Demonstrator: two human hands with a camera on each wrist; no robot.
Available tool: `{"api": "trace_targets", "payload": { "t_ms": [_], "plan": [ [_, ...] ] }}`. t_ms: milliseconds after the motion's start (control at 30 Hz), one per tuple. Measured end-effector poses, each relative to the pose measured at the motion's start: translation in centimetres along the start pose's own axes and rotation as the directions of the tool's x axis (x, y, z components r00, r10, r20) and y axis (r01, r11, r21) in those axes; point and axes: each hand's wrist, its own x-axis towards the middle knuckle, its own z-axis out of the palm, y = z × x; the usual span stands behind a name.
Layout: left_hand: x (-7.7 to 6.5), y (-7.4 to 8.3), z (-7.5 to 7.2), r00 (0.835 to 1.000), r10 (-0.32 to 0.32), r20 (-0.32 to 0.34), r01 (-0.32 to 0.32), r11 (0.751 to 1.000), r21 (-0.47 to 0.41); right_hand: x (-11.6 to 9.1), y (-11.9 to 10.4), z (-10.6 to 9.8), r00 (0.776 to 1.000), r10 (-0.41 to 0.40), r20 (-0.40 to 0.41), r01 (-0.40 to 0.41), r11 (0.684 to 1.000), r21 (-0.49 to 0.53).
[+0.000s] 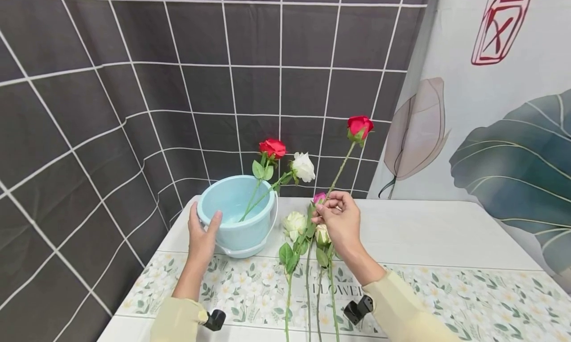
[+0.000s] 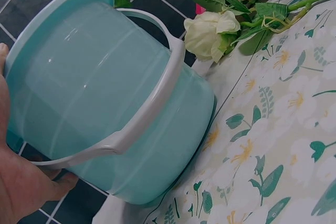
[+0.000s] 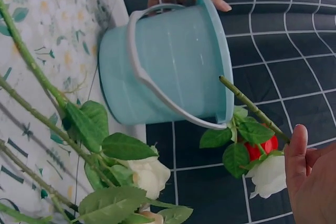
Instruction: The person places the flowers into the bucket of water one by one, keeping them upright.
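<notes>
A light blue bucket [image 1: 245,239] stands on the table, its pale handle [image 2: 152,98] hanging down the near side. My left hand [image 1: 201,243] holds the bucket's left side, thumb at the rim. Inside lean a red rose [image 1: 272,147] and a white rose [image 1: 303,167], blooms above the rim. Right of the bucket, my right hand [image 1: 342,220] pinches the stem of another red rose [image 1: 359,129] between thumb and fingers, bloom raised up and to the right. In the right wrist view the cut end of this stem [image 3: 252,107] points toward the bucket's rim.
Below my right hand lie several roses, among them a white rose [image 1: 294,224], a cream rose [image 1: 322,234] and a pink bloom [image 1: 319,198], stems toward me. A flower-print runner [image 1: 250,287] crosses the white table [image 1: 415,228]. Dark grid cloth [image 1: 250,89] hangs close behind and left.
</notes>
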Motion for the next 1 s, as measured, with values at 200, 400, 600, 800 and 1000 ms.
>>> {"api": "trace_targets", "payload": {
  "t_ms": [200,400,600,800,1000],
  "plan": [
    [0.0,0.0,0.0,1.0,-0.004,-0.002,0.004,1.0,-0.001,0.4,-0.1,0.8,1.0,-0.027,0.002,0.027,0.999,0.033],
    [0.1,-0.1,0.0,1.0,0.003,-0.013,-0.003,1.0,-0.011,0.7,-0.5,1.9,0.998,-0.055,0.012,0.055,0.998,0.042],
    [0.2,-0.1,0.0,1.0,0.003,-0.01,-0.003,1.0,-0.014,1.0,-0.7,3.1,0.997,-0.075,0.012,0.073,0.993,0.094],
    [0.3,-0.1,0.0,1.0,0.01,-0.005,-0.01,1.0,-0.011,1.3,-0.6,4.0,0.996,-0.089,0.021,0.086,0.989,0.121],
    [0.2,-0.1,0.0,1.0,0.002,-0.007,-0.002,1.0,-0.008,1.7,-0.2,4.8,0.995,-0.096,0.026,0.092,0.988,0.126]
  ]
}}
